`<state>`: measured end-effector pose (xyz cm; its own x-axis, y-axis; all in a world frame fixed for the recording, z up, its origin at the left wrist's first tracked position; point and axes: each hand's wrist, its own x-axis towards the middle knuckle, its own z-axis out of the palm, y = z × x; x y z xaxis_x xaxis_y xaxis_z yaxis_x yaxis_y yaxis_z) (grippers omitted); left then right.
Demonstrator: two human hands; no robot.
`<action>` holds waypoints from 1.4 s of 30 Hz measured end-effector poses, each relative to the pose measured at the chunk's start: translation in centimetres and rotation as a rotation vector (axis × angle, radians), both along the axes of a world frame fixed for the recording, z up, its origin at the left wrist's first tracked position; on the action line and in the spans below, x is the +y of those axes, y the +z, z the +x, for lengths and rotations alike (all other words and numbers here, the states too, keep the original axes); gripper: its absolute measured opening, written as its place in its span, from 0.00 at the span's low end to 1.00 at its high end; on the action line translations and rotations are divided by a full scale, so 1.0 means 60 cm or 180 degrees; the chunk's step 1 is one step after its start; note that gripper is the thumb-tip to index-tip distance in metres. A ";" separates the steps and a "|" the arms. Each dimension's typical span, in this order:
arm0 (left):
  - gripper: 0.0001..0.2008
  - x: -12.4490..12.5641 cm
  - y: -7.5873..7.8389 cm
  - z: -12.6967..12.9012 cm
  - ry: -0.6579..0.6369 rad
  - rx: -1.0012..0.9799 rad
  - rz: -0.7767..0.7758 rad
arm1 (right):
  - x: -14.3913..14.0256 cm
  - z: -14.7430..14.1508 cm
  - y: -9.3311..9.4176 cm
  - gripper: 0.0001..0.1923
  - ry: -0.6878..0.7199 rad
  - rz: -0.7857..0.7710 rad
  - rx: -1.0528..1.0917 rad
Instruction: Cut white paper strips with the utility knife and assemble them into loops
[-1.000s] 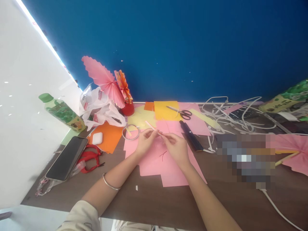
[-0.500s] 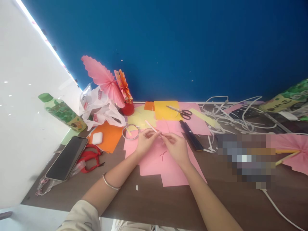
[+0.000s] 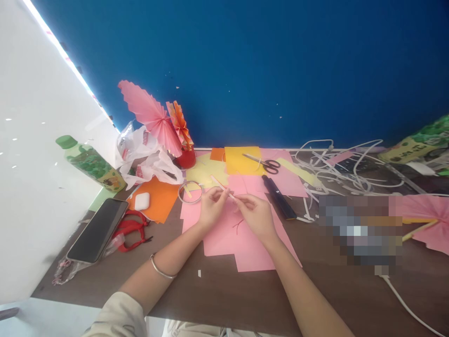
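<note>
My left hand (image 3: 210,207) and my right hand (image 3: 256,215) meet above a sheet of pink paper (image 3: 238,238) on the brown table (image 3: 224,295). Both pinch a thin pale paper stick (image 3: 219,183) that slants up and left from my fingers. The left hand grips it lower down and the right hand's fingertips close on its near end. A small dark thread-like scrap (image 3: 238,225) lies on the pink paper just below my hands. A roll of clear tape (image 3: 190,192) sits just left of my left hand.
Scissors (image 3: 264,163) lie on yellow and pink sheets at the back. A black pen-like tool (image 3: 278,197) lies right of my hands. A phone (image 3: 97,230), red pliers (image 3: 131,229), earbud case (image 3: 142,201), a green bottle (image 3: 91,164), paper fans (image 3: 154,119) and white paper strips (image 3: 336,168) surround the work spot.
The stick has shifted a little up and to the left between my fingers. Both hands stay almost in place.
</note>
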<state>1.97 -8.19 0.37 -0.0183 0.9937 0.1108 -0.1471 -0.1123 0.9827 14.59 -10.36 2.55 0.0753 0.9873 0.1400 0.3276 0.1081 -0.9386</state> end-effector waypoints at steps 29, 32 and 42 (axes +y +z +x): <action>0.13 0.000 0.006 -0.001 -0.0104 -0.0237 -0.0114 | 0.002 0.003 -0.004 0.11 0.0024 -0.0152 0.0115; 0.11 0.002 0.006 -0.001 -0.0200 -0.0381 -0.0117 | 0.002 0.005 -0.006 0.11 0.0047 -0.0105 0.0101; 0.15 0.010 0.001 -0.007 -0.0146 -0.0645 -0.0360 | 0.000 0.010 0.005 0.09 0.0216 -0.0184 -0.0035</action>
<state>1.53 -7.62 0.45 0.0168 0.9999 -0.0026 -0.3450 0.0082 0.9386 15.18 -10.34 2.82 0.0067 0.9965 0.0832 0.3315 0.0763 -0.9404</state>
